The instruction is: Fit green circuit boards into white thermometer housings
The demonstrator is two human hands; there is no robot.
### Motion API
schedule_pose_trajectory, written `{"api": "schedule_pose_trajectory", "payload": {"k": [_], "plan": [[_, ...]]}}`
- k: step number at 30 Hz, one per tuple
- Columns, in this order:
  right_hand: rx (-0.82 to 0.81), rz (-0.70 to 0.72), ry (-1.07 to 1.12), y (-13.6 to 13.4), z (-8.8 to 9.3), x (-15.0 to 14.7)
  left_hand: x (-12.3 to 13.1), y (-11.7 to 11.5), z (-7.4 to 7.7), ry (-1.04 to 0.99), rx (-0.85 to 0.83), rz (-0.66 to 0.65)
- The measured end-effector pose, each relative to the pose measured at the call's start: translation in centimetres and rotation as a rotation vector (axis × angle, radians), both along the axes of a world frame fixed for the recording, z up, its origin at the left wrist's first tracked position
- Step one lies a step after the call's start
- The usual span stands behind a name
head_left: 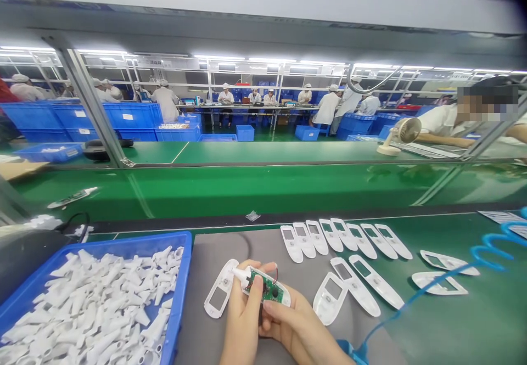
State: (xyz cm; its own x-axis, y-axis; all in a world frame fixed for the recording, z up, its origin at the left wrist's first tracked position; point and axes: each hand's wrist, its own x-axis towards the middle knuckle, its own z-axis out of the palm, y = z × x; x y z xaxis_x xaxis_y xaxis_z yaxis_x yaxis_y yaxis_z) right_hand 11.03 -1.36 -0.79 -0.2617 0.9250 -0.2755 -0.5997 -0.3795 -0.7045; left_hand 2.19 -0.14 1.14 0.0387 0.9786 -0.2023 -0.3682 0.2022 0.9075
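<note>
Both hands hold one white device half with a green circuit board inside, above the grey mat. My left hand grips its left part, thumb over the board, beside a white pointed tip piece at the device's end. Around the lower right part closes my right hand, its thumb along the edge. A thin dark red wire loops near the board's upper edge. Just left of my hands lies a white cover with a rectangular window.
A blue tray of white nozzle-like pieces stands left. Several white covers lie right, near a coiled blue hose. Behind is a green conveyor; beyond, a small fan and a person at right.
</note>
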Motion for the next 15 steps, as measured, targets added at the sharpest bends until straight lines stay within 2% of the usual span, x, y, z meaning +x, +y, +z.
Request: {"api": "schedule_pose_trajectory", "payload": {"k": [6,11,15], "plan": [[0.056,-0.022,-0.178,0.04,-0.25,0.41,-0.05,0.03,-0.14,-0.114,0.011,-0.05],[0.088,-0.036,-0.313,-0.07,-0.31,0.46,-0.03,0.03,-0.3,-0.108,0.008,-0.047],[0.095,-0.024,-0.36,-0.02,0.18,0.22,-0.21,0.01,0.3,-0.09,-0.008,-0.035]]}}
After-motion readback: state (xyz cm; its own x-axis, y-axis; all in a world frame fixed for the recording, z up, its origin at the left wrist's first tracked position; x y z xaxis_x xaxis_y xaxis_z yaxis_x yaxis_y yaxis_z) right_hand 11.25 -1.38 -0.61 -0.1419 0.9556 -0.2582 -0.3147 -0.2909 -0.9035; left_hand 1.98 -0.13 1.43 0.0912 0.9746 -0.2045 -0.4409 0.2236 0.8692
